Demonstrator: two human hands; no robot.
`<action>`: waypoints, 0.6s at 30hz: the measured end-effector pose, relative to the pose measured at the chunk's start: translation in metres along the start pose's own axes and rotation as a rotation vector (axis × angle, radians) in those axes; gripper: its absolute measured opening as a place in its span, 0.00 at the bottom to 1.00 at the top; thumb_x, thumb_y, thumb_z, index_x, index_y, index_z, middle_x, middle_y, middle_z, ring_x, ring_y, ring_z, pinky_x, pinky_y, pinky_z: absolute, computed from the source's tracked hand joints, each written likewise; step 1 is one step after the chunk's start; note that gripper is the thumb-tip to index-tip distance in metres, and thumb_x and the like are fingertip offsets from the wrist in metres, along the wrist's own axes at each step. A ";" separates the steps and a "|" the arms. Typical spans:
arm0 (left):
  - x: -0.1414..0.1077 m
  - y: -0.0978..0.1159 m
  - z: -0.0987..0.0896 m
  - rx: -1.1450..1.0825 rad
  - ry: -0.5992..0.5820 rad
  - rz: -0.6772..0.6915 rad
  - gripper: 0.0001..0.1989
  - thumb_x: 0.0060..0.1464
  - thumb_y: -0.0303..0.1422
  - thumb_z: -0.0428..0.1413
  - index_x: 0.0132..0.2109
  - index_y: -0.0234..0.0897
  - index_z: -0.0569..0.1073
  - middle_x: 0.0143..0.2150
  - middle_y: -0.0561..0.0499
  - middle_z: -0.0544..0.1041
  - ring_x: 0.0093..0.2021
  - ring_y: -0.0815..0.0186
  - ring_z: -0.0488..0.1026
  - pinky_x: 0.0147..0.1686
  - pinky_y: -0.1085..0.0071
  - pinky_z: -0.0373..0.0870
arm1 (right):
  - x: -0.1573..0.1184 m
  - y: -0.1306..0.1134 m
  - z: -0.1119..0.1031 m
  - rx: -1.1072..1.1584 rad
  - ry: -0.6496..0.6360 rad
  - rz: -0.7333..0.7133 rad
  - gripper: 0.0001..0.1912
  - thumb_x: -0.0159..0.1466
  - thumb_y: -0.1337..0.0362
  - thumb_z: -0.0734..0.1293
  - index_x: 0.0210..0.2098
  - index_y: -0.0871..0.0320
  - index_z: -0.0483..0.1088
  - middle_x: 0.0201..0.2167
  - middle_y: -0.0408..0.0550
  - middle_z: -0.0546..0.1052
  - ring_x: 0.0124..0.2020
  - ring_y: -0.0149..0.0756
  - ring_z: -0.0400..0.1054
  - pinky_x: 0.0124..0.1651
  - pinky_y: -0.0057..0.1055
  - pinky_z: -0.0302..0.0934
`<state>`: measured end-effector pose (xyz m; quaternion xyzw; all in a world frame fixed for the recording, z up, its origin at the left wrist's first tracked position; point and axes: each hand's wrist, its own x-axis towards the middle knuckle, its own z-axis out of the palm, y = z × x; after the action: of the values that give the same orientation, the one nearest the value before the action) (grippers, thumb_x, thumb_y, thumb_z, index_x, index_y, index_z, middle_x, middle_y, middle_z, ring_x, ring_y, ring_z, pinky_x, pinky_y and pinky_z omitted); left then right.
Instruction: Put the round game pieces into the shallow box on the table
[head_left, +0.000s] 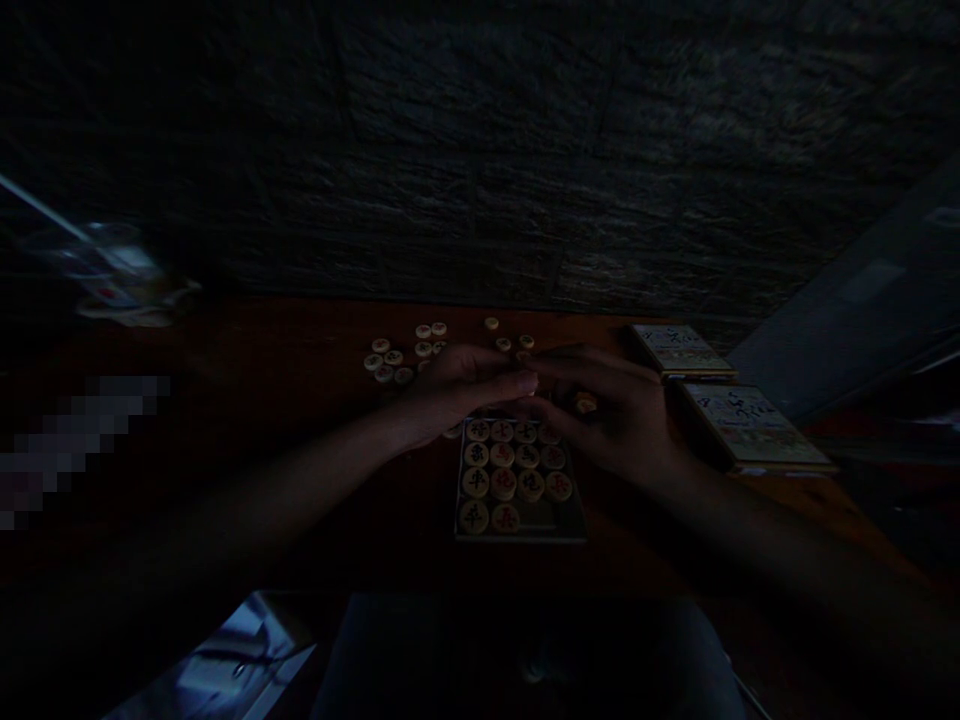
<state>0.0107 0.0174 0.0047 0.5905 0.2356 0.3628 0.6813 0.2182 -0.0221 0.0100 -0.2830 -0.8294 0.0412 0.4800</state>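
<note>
Left hand: thumb stretched out, its tip meeting the right fingers; whether the fingers gripped anything, I could not tell.
Right hand: fingers bent loosely; a yellowish piece showed in their gap, held or not I could not tell.
Tray: just below the fingers, nearer the body, with three rows of four round pieces and two pieces in the nearest row.
Loose pieces: beyond and left of the fingers.
Two flat boxes: right of the fingers, contents hidden.
</note>
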 end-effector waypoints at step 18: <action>-0.003 0.003 0.002 0.092 0.050 0.015 0.15 0.52 0.39 0.70 0.42 0.32 0.84 0.38 0.44 0.85 0.37 0.64 0.81 0.41 0.68 0.76 | 0.002 -0.001 -0.002 -0.034 -0.007 0.030 0.18 0.64 0.63 0.76 0.53 0.54 0.79 0.39 0.48 0.83 0.31 0.33 0.75 0.35 0.30 0.71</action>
<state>0.0099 0.0139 0.0076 0.6137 0.2645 0.3713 0.6446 0.2186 -0.0225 0.0125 -0.3033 -0.8272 0.0354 0.4716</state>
